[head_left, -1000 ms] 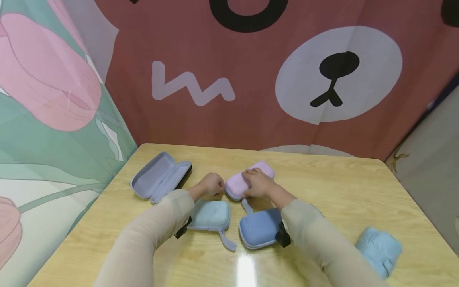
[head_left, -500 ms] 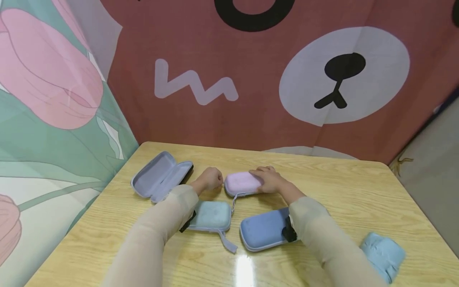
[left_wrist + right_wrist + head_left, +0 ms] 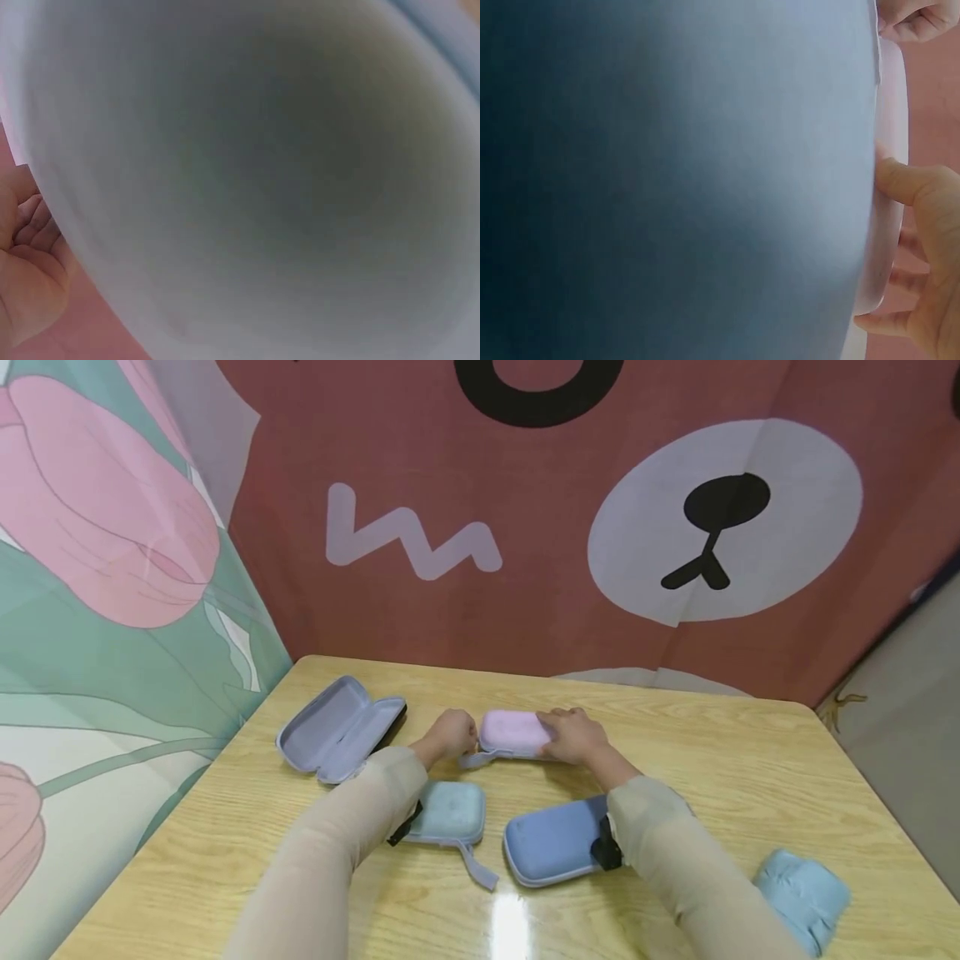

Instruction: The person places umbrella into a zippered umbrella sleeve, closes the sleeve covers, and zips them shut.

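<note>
A zipped pink case [image 3: 513, 731] lies on the table, its long side facing me. My right hand [image 3: 577, 737] grips its right end; in the right wrist view the thumb presses the near side and the fingers [image 3: 889, 322] curl round the far side. At its left end my left hand [image 3: 453, 733] has curled fingers and pinches the zipper pull, which the fingers mostly hide. A grey wrist strap [image 3: 476, 760] trails from the case below that hand. The left wrist view is mostly filled by a blurred pale case, with my left hand [image 3: 34, 262] at its edge.
An open lavender case [image 3: 330, 735] stands at the back left. Nearer me are a closed teal case [image 3: 450, 810] with a strap and a closed blue case [image 3: 551, 843], partly under my forearms. A light blue bundle [image 3: 806, 893] lies right, on the wooden table [image 3: 712, 760].
My right hand has turned the pink case from slanted to nearly level and slid to its right end. The strap has swung left. My left hand stays at the left end.
</note>
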`<state>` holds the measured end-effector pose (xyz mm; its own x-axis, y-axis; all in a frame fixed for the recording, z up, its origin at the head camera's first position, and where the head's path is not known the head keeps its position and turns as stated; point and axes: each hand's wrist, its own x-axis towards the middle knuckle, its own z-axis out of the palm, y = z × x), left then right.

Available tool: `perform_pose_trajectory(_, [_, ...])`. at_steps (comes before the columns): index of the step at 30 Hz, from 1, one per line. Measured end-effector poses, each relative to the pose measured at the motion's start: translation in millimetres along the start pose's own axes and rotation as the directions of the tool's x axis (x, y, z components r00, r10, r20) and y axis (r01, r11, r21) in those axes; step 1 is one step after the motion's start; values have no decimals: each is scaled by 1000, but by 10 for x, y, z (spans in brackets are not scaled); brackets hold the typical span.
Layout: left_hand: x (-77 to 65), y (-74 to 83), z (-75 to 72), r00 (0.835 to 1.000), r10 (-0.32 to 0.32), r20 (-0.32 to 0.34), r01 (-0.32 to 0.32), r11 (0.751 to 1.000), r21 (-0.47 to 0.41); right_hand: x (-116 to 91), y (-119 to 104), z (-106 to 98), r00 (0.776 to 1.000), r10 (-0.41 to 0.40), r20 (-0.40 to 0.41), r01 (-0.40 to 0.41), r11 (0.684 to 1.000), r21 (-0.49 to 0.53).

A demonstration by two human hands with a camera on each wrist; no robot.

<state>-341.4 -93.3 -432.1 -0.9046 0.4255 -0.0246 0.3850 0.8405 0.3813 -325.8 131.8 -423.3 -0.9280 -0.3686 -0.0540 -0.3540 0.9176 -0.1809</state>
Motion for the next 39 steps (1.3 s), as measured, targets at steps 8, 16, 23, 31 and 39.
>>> perform_pose_trajectory(8, [159, 34, 89, 999, -39, 11, 39, 999, 4, 36, 58, -31, 998, 56, 30, -56, 998, -3])
perform_pose_trajectory(16, [860, -572, 751, 997, 45, -67, -38, 994, 101, 77, 119, -56, 995, 87, 50, -86, 996, -32])
perform_pose_trajectory(23, [993, -703, 845, 989, 88, -121, -88, 996, 7, 99, 173, -140, 991, 57, 120, -55, 998, -15])
perform_pose_trajectory(31, [1276, -1114, 1023, 999, 21, -35, -22, 999, -24, 104, 271, -268, 988, 2, 152, -20, 993, 119])
perform_pose_trajectory(39, [1856, -2161, 1472, 999, -24, 29, 25, 1000, -12, 114, 379, -235, 994, 8, 105, -20, 993, 119])
